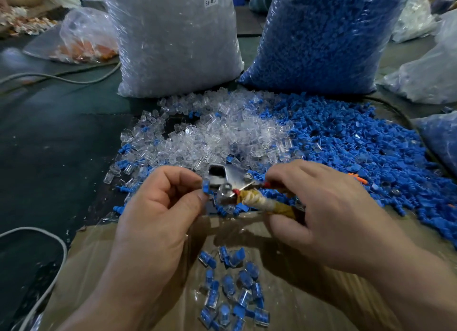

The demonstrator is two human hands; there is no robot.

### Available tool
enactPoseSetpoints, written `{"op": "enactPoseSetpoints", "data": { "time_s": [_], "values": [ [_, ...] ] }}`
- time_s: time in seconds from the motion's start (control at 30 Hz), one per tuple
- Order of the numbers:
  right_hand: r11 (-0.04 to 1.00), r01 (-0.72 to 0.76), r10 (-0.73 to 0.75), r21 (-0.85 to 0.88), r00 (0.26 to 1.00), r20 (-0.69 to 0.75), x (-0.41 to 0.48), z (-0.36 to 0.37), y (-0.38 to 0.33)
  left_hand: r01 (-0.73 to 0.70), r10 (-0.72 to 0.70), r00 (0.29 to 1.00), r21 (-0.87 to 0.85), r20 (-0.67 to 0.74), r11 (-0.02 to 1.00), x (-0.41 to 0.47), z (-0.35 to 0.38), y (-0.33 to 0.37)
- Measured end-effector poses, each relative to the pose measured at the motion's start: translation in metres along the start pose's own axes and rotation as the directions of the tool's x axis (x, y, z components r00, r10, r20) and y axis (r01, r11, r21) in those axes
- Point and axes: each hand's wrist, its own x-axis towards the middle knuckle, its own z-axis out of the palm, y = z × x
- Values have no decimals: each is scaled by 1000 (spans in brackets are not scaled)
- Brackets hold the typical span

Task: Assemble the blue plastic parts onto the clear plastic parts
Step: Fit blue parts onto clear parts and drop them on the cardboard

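A single blue part [206, 186] is pinched between the thumb and the curled fingers [184, 176] of the left hand [158, 207], just above the near edge of the loose parts. The right hand [321, 207] is closed round the handle of a taped tool [259, 203], with its fingers clamped on it. A clear part [225, 189] is seen at the tool's metal end, just beside the blue part; whether the two touch cannot be told. A metal plate [235, 176] lies directly behind them.

A heap of clear parts [222, 133] is spread on the dark desk [61, 133], with a heap of blue parts [346, 145] touching it on the right. Behind these, a bag of clear parts [173, 41] and a bag of blue parts [321, 34] are stood upright side by side. Nearest the camera, assembled pieces [232, 288] are scattered in a cardboard box [321, 306] lined with clear film. A pale cable [61, 79] is laid across the desk at the left.
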Motion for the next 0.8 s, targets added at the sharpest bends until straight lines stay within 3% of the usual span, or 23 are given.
{"op": "enactPoseSetpoints", "data": {
  "time_s": [0.5, 0.7, 0.8],
  "values": [
    [998, 56, -55, -11, 998, 36, 0, 1, -4, -75, 74, 996, 11, 41, 997, -5, 1, 9],
    [998, 54, -53, 34, 998, -28, 3, 2, -6, -42, 45, 998, -65, 41, 997, -5, 2, 10],
    [999, 32, -32, 23, 999, -15, 1, 3, -4, -62, 63, 998, -4, 29, 998, -5, 1, 7]
  ]
}}
